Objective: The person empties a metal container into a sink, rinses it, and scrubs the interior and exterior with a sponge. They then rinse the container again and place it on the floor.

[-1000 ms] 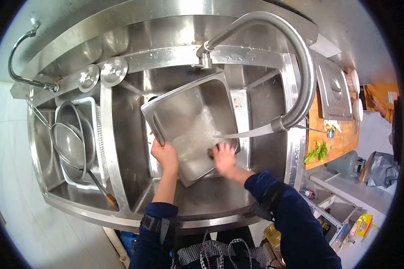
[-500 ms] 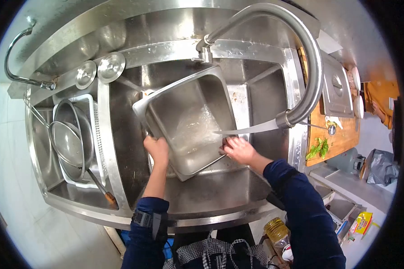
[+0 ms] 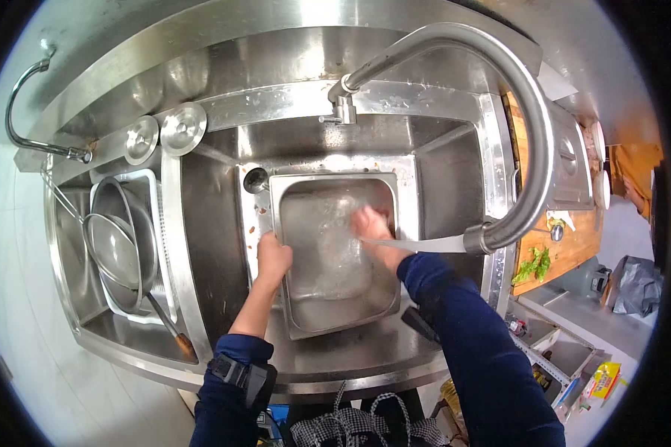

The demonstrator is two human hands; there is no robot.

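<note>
A deep rectangular steel pan [image 3: 335, 325] sits nearly level in the middle basin of the sink, with some water in it. On its left rim, my left hand [image 3: 273, 258] is closed around the edge. My right hand [image 3: 374, 232] is over the inside of the pan towards its right wall, its fingers smeared by motion. A stream of water [image 3: 432, 244] runs leftward from the mouth of the curved faucet [image 3: 476, 240] and meets my right hand. Whether that hand holds anything cannot be made out.
Two round metal lids [image 3: 183, 128] lie on the ledge at the back left. Strainers [image 3: 113, 253] rest in a white basket [image 3: 161, 223] in the left basin. To the right is a wooden board [image 3: 566, 249] with green leaves [image 3: 533, 264]. Another person's orange sleeve [image 3: 634, 175] shows at far right.
The pan has turned from tilted to nearly square and come lower in the basin, uncovering the drain. My right hand has left the pan's right edge and moved inside it, under the stream.
</note>
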